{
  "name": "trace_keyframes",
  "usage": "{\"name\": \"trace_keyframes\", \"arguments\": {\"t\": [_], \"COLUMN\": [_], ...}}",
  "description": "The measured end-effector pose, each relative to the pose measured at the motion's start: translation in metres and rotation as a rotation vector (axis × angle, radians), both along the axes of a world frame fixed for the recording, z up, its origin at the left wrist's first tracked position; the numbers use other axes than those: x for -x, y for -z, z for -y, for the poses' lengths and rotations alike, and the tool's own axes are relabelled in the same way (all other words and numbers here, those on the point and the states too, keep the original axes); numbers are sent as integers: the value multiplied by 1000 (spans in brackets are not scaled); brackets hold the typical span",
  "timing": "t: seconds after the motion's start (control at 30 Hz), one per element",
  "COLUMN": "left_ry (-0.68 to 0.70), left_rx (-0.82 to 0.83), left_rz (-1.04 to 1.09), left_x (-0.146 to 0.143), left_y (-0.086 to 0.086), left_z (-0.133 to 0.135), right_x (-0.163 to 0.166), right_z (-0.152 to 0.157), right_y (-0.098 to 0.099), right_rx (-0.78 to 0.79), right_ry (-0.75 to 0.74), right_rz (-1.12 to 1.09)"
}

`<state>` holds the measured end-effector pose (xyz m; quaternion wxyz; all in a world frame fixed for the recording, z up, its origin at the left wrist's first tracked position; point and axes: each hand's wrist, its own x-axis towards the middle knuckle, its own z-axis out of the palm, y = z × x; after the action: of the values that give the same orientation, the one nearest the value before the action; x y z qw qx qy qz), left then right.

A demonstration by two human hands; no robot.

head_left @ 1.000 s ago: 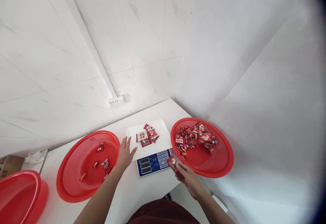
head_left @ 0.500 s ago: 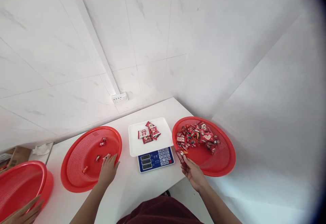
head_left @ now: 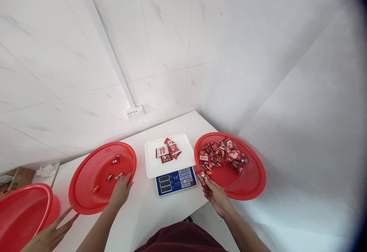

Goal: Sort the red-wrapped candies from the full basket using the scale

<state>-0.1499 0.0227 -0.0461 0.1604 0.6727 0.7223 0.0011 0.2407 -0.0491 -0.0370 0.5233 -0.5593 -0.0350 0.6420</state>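
A grey-veined, tiled wall (head_left: 43, 65) spread from 9 to 12 o'clock, with white trunking (head_left: 107, 46) slanting down at 10 to a socket (head_left: 134, 112) at 9. A plain white wall (head_left: 272, 46) rose at 2 o'clock. The white table (head_left: 172, 208) lay bare at 6, pale grey floor (head_left: 200, 217) showing beyond its edge between 5 and 6. Soft light whitened both walls.

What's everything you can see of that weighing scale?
The scale has a flat white tray with rounded corners, plastic-looking, above a blue front panel with three dark displays and a number keypad. It stands on the white table between two red baskets; several wrapped packets lie on its tray.
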Motion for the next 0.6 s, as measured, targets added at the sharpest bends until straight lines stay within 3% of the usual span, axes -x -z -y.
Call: {"name": "trace_keyframes", "arguments": {"t": [0.23, 0.37, 0.6], "left_ry": [-38, 10, 190], "left_rx": [2, -29, -327], "left_rz": [107, 41, -63], "left_x": [8, 15, -11], "left_y": [6, 13, 19], "left_z": [7, 12, 37], "right_x": [4, 5, 7], "right_z": [-4, -4, 1], "right_y": [-5, -4, 1], "right_rx": [9, 9, 45], "right_ry": [-21, -16, -38], "right_rz": [2, -22, -1]}}
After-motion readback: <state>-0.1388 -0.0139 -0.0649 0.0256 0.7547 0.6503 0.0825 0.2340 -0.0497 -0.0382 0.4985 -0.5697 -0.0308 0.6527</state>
